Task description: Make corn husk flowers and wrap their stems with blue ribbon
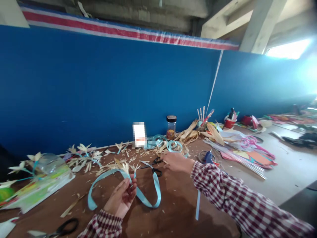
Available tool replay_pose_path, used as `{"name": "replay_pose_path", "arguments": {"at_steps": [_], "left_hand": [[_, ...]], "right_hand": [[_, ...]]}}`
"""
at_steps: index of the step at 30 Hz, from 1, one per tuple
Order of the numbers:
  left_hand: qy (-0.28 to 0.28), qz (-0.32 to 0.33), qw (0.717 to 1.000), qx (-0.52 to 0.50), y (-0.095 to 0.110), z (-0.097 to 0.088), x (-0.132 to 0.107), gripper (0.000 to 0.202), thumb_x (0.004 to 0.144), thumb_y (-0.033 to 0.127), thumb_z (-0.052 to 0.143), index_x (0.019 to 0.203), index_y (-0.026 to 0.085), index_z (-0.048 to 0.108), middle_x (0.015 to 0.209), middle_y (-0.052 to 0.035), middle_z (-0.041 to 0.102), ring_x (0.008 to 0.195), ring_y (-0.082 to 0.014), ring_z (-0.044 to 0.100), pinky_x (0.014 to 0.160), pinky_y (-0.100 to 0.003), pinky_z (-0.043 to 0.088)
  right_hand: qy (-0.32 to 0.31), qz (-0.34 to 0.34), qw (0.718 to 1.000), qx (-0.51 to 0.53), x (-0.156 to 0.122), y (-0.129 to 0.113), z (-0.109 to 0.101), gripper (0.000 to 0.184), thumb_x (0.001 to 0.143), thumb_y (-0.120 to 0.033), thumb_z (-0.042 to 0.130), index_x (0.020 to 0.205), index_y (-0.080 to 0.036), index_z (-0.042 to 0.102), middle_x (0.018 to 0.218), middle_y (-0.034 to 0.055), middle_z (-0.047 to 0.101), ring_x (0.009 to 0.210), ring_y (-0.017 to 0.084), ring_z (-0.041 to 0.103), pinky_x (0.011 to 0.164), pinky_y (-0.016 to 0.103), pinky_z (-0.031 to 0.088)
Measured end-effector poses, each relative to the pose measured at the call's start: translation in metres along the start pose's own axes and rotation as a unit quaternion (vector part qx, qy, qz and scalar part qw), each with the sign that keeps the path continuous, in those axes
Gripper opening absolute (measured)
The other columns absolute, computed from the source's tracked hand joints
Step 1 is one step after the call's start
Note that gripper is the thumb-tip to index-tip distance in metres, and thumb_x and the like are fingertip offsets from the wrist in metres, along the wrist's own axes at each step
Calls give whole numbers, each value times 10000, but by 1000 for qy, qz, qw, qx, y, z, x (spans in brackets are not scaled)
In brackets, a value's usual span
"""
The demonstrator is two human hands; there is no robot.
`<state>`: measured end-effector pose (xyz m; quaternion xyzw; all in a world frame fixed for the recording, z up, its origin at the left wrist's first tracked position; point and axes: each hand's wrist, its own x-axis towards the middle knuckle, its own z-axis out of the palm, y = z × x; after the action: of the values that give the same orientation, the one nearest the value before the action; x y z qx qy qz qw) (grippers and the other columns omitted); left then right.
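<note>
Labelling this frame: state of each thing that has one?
left hand: pinching ribbon
right hand: reaching, on the black scissors' handles
ribbon: looped, partly lifted off table
black scissors: blades open, flat on table
jar: upright, lid on

A clear jar [171, 127] with a black lid stands at twelve o'clock on the brown surface [178, 205], against the blue wall [99, 92]. At two o'clock lie coloured paper sheets [250, 155] and a red cup [229, 123]. At seven o'clock rest black-handled scissors [64, 227]; at nine o'clock, husk flowers [83, 155].
</note>
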<state>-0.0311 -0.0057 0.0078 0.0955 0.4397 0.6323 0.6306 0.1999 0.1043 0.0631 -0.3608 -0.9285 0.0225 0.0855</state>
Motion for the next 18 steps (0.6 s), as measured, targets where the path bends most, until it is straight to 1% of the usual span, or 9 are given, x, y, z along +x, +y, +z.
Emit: {"name": "replay_pose_path", "arguments": {"at_steps": [3, 5, 7, 10, 12, 15, 18], "left_hand": [[-11, -18, 1000, -19, -2, -7, 0, 188, 804, 45, 541, 957, 117, 623, 723, -42, 673, 552, -112, 655, 483, -179, 554], [-26, -27, 999, -33, -3, -10, -1, 181, 797, 51, 558, 953, 114, 624, 694, -32, 661, 545, -107, 648, 480, -178, 551], [-42, -28, 998, -45, -4, -12, -1, 169, 785, 49, 574, 934, 109, 629, 677, -26, 655, 543, -101, 641, 487, -176, 552], [-65, -25, 996, -47, -5, -14, 0, 145, 767, 41, 596, 893, 101, 636, 678, -32, 662, 545, -97, 638, 505, -183, 557], [-79, -29, 996, -42, -7, -15, 1, 136, 759, 39, 606, 877, 100, 639, 676, -34, 667, 549, -98, 639, 518, -189, 559], [-82, -33, 995, -36, -8, -15, 2, 129, 749, 44, 623, 861, 104, 641, 672, -33, 671, 548, -98, 642, 523, -186, 557], [-81, -35, 996, -31, -8, -14, 1, 137, 737, 56, 644, 866, 101, 648, 697, -46, 681, 567, -108, 649, 536, -197, 560]], "right_hand": [[19, 6, 1000, -3, 10, 0, 0, 215, 770, -171, 619, 979, -118, 623, 937, 107, 646, 846, 223, 616, 687, 278, 415], [30, 6, 1000, -1, 18, -3, 1, 182, 789, -147, 587, 963, -116, 629, 905, 99, 653, 864, 229, 612, 705, 286, 401], [31, -1, 999, 5, 27, -6, 3, 154, 782, -134, 592, 927, -126, 642, 871, 89, 664, 850, 223, 614, 700, 280, 395], [21, -18, 1000, 13, 40, -12, 8, 131, 759, -110, 609, 868, -156, 664, 830, 59, 675, 784, 183, 622, 664, 249, 394], [12, -27, 1000, 8, 46, -15, 13, 122, 746, -94, 614, 826, -164, 673, 817, 50, 675, 775, 170, 621, 657, 241, 395], [-7, -21, 1000, -13, 52, -18, 24, 88, 747, -81, 604, 759, -133, 674, 789, 63, 671, 792, 170, 623, 661, 244, 397], [-35, 6, 998, -45, 58, -18, 38, 103, 764, -82, 577, 708, -93, 662, 746, 75, 658, 785, 174, 631, 660, 248, 403]]}}
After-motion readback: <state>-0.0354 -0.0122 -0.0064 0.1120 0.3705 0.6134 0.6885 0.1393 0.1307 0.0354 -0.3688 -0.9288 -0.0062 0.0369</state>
